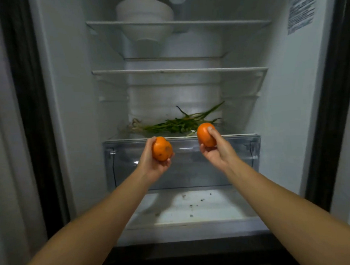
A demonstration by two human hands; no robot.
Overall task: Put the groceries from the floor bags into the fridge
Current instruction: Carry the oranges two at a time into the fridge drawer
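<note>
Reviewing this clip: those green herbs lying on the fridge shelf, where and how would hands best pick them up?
Grip the green herbs at the pale root end on the left, coming in from the front. The stalks seem gathered there, while the leafy tips fan out right and would likely slip apart.

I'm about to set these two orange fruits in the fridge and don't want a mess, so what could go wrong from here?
1. The shelf above the clear drawer already holds green onions; fruit set on them could crush them.
2. Round fruit may roll off the shelf's front edge.
3. The fruit in the left hand shows a dark spot, possibly a bruise that could spoil; the right hand holds the other orange fruit.
</note>
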